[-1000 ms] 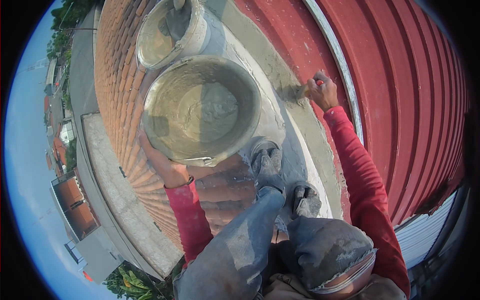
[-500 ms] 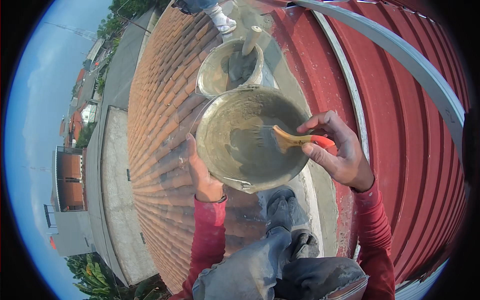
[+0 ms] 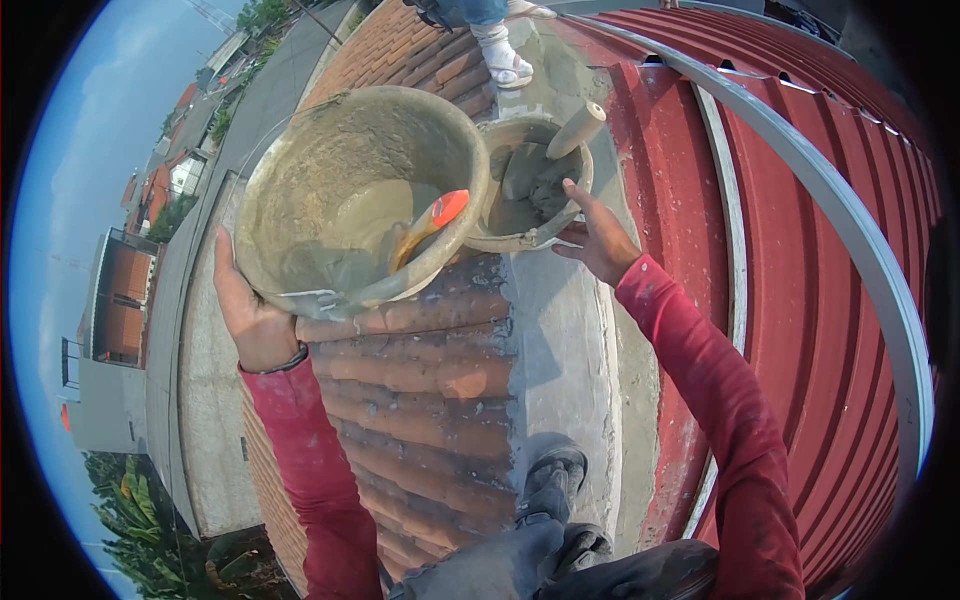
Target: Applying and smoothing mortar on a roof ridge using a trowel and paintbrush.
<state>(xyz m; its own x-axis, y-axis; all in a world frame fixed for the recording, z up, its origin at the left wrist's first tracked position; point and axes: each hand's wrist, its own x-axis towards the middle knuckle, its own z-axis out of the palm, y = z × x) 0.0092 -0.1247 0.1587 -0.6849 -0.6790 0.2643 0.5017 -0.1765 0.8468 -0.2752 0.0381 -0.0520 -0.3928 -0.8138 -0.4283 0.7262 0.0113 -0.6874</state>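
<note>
Left hand (image 3: 262, 318): curved round the near-left outer wall of a large grey bucket (image 3: 300, 150), one digit extended along it, remaining fingers partly hidden; bucket tilted, containing wet grey mix (image 3: 375, 212) and a brush (image 3: 412, 242) with orange-tipped handle leaning against its right inner wall. Right hand (image 3: 603, 238): digits spread about the right rim of a small bucket (image 3: 505, 242), whether pinching cannot be told; pale-handled tool (image 3: 578, 130) inside. Surroundings: orange roof tiles (image 3: 410, 405), left; red ribbed roofing (image 3: 780, 250), right; another person's white-socked foot (image 3: 503, 62), far.
</note>
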